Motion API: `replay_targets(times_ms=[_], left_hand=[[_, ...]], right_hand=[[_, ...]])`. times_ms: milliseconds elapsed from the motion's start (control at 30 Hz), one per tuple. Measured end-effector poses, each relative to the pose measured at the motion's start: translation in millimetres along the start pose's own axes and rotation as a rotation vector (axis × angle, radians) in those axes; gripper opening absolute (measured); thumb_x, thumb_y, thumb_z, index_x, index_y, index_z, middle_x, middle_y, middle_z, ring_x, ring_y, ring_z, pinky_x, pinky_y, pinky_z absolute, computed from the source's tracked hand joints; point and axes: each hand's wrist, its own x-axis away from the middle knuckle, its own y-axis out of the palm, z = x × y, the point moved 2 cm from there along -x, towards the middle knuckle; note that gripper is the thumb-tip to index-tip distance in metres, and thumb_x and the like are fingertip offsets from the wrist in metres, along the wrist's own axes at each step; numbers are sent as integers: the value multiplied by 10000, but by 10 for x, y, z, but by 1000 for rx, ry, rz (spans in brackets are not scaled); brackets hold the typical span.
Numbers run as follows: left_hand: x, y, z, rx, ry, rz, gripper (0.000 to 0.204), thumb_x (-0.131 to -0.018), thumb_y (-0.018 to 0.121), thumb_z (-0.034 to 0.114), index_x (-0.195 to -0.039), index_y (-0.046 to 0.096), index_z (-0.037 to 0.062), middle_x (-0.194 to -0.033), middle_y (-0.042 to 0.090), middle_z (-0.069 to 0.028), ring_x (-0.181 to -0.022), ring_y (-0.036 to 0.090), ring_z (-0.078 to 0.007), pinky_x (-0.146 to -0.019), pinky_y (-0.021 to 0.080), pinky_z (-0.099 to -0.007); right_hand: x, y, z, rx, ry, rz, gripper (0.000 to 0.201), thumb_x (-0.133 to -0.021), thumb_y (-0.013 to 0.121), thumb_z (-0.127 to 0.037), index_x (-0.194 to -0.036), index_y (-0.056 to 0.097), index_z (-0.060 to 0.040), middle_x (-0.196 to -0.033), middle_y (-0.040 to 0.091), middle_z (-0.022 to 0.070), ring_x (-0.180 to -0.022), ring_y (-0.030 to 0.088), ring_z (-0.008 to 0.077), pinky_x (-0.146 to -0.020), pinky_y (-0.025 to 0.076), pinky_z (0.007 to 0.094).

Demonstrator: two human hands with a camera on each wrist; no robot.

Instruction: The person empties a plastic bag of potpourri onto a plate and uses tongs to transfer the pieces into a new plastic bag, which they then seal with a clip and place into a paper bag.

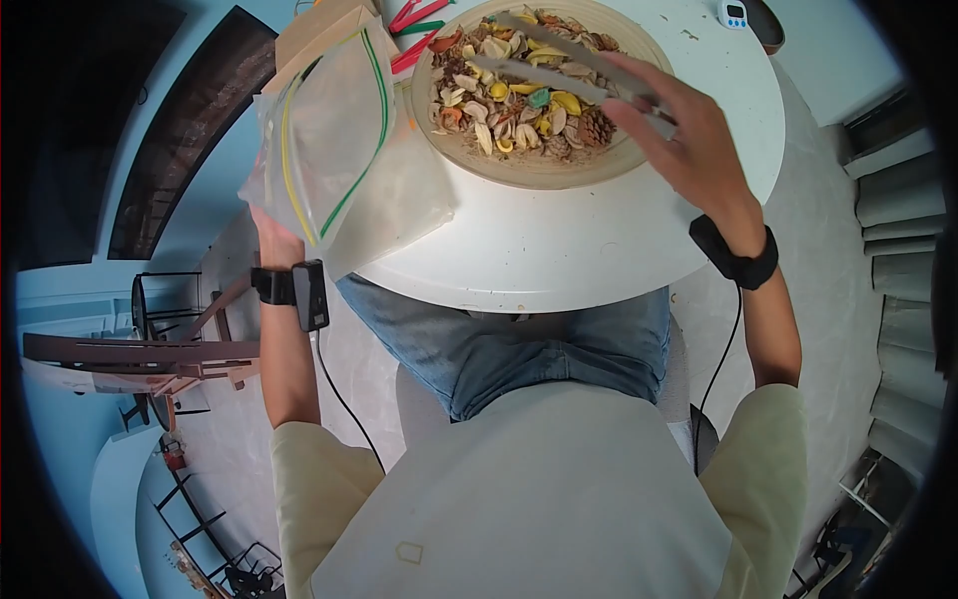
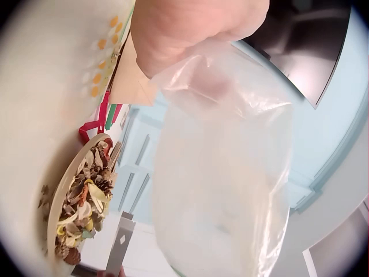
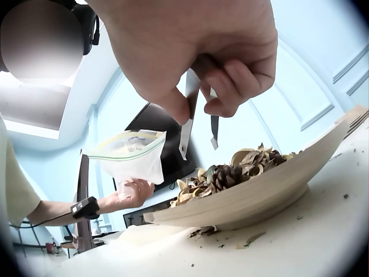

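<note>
My left hand (image 3: pixel 137 193) grips a clear zip bag (image 1: pixel 329 130) low on its side, and the bag's green-and-yellow zip mouth gapes. Plastic hides most of that hand in the head view. My right hand (image 1: pixel 689 140) holds metal tongs (image 1: pixel 559 82), thumb on one arm and fingers on the other. Their tips are spread apart above the potpourri (image 1: pixel 509 135), with nothing between them. Dried petals, yellow peel pieces and a pine cone (image 3: pixel 226 178) make up the potpourri, heaped on a round wooden plate (image 1: pixel 559 178).
A translucent packet (image 1: pixel 404 205) lies beneath the zip bag. Behind it stand a cardboard box (image 1: pixel 314 35) and red and green clips (image 1: pixel 424 27). A small timer (image 1: pixel 733 14) sits at the table's far right. Crumbs dot the white table (image 1: pixel 499 260) around the plate.
</note>
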Motion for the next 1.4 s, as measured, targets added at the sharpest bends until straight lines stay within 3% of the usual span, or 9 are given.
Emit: replay_targets(times_ms=[333,433,567,867,933,1033,1167,1233,1400], left_hand=[[469,46,-377,125,368,448,335,-924,538,131,-1235,545,7,-1033,648,-64,-907,631,-172,-787,530,-300],[507,294,-553,552,245,326,266,-903,558,144,-1134,581,13,-942,650,-59,-814,625,-156,-714,525,-272],[711,144,-685,446,297,313,205,-899,555,137,-1070,585,28,-906,647,-72,-783,620,-142,-679,515,-246],[1085,171,-744,149,287,364,392,-994,431,218,-1302,495,-16,-1360,527,-156,-1254,497,-285,-1082,378,-440],[1082,212,-786,198,265,283,423,-1039,354,260,-1393,433,42,-1413,483,-154,-1309,454,-284,-1116,345,-436],[1086,349,-879,209,286,285,430,-1044,350,278,-1397,426,44,-1421,473,-148,-1329,434,-285,-1125,337,-446],[1084,449,-997,238,298,288,440,-1049,340,298,-1412,410,61,-1443,448,-140,-1342,418,-285,-1133,329,-449],[1081,501,-1044,194,346,366,427,-1048,353,302,-1422,406,103,-1450,438,-130,-1338,419,-271,-1135,328,-444],[1066,600,-1207,-25,449,544,438,-1036,405,321,-1439,375,154,-1420,461,-97,-1316,432,-247,-1129,337,-432]], right_hand=[[326,-463,906,228,455,259,552,-961,499,-505,-1289,569,-67,-1000,701,201,-965,684,308,-808,511,357],[427,-469,1083,297,545,165,565,-960,493,-498,-1274,566,-35,-1040,685,236,-1021,661,359,-837,506,386],[486,-422,1141,319,567,93,571,-957,500,-485,-1252,569,-2,-1010,684,249,-988,664,374,-840,503,400],[578,-393,1334,552,466,-92,525,-904,611,-408,-1224,590,8,-1100,651,209,-990,637,350,-856,495,403],[602,-380,1297,611,282,141,456,-882,653,-351,-1207,621,-32,-1100,653,171,-983,639,319,-867,493,408],[442,-435,626,370,297,264,397,-856,698,-276,-1194,645,-76,-1050,674,104,-914,649,228,-784,496,350],[573,-34,-429,-241,172,-2,329,-814,745,-209,-1126,673,-132,-930,697,-2,-781,628,100,-629,401,231],[620,280,-911,-525,125,-261,327,-784,774,-243,-1057,665,-100,-897,690,17,-767,634,123,-595,448,267],[510,846,-1427,-723,63,-204,398,-832,741,-246,-1127,598,-22,-992,686,38,-841,634,130,-657,468,275]])
